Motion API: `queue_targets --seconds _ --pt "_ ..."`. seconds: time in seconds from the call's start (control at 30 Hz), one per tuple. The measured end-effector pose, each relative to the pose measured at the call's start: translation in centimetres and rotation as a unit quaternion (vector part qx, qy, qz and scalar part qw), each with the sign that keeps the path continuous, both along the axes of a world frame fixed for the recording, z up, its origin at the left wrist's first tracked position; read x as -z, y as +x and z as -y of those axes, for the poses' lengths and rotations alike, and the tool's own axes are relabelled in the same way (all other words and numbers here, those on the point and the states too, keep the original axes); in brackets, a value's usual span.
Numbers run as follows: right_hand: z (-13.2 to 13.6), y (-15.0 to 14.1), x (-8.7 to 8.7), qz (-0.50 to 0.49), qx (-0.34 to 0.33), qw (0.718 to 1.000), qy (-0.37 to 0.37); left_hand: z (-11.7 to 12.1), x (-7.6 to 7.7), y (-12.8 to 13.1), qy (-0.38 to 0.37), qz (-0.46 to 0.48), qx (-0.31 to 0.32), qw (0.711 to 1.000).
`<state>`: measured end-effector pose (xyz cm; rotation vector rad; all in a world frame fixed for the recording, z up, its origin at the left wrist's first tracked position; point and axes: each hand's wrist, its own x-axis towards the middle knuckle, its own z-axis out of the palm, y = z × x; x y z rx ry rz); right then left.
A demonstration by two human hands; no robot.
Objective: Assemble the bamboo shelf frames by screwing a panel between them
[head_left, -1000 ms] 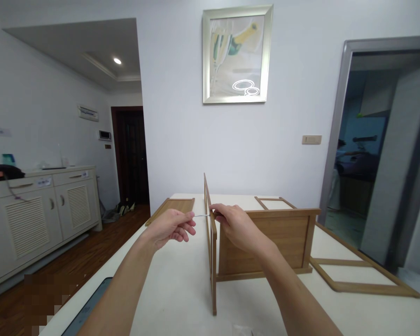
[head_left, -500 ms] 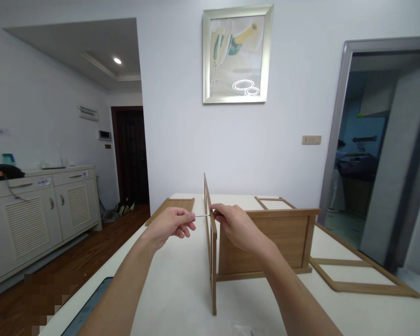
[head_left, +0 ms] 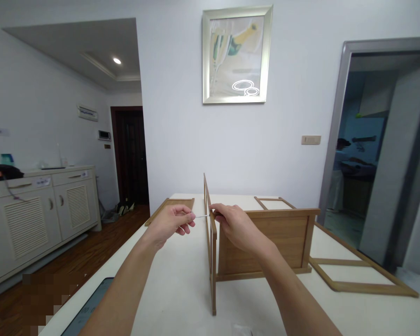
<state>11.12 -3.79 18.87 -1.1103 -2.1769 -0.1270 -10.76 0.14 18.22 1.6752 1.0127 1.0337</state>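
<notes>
A thin metal rod, apparently a hex key (head_left: 202,216), is pinched between the thumb and forefinger of my left hand (head_left: 177,220). Its far end meets the near upper part of an upright wooden side frame (head_left: 213,261), which stands edge-on to me. On the other side of that frame, my right hand (head_left: 233,219) has its fingers closed around the upper joint. A wooden panel (head_left: 266,245) with rails stands on its edge against the frame, partly behind my right forearm. My right fingertips and the joint itself are mostly hidden.
All this is on a white table (head_left: 175,298). A flat wooden panel (head_left: 185,203) lies at the back left, another wooden frame (head_left: 374,287) at the right. A dark-screened device (head_left: 87,310) is beside my left forearm, a small clear plastic bag (head_left: 241,330) at the front edge.
The rod in my left hand has tilted very slightly, its left end a bit lower. My right hand, the frame and the panel stay in place.
</notes>
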Motion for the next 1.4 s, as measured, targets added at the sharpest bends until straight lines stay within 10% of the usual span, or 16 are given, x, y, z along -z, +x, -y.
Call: queue_targets --seconds 0.37,0.67,0.93,1.4 --pt "0.2 -0.2 -0.3 -0.011 0.001 1.000 -0.023 0.2 -0.3 0.6 0.118 -0.081 -0.082 0.986" --pt "0.3 0.0 -0.2 -0.061 -0.015 0.997 -0.036 1.9 -1.1 1.0 0.265 -0.242 -0.174 0.917" --pt "0.4 0.0 -0.4 -0.078 -0.025 0.996 -0.032 1.4 -1.1 0.8 0.045 -0.067 -0.097 0.992" --pt "0.5 -0.1 -0.2 -0.107 -0.021 0.994 -0.009 0.4 -0.5 -0.2 -0.081 0.019 0.031 0.996"
